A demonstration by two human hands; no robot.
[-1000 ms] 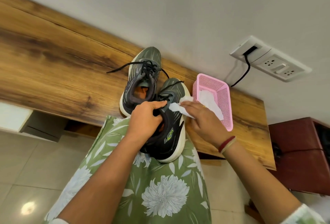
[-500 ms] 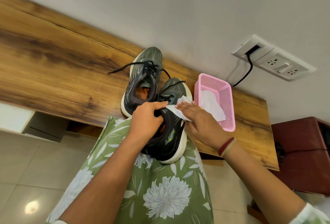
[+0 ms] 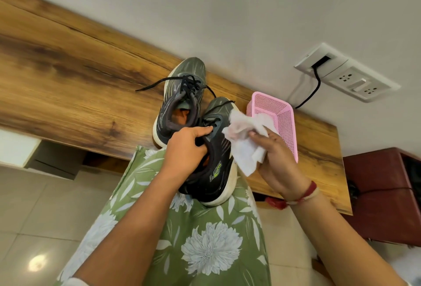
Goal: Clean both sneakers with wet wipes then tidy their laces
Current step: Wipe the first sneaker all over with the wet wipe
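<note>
My left hand (image 3: 186, 149) is gripping the sneaker (image 3: 219, 172) by its collar. My right hand (image 3: 282, 162), beside that sneaker, is pinching a bunched wet wipe (image 3: 245, 146), probably risking smearing grime back on.

Near sneaker (image 3: 222, 149) and far sneaker (image 3: 191, 68) are grey-green (white soles), wipe (image 3: 242, 149) white, basket (image 3: 287, 126) pink mesh, cloth (image 3: 205, 244) green, white-flowered.

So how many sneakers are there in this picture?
2. The far sneaker rests on the wooden table, laces loose. The left hand grips the near sneaker by its collar, beside the wet wipe that the right hand holds. No others show.
</note>
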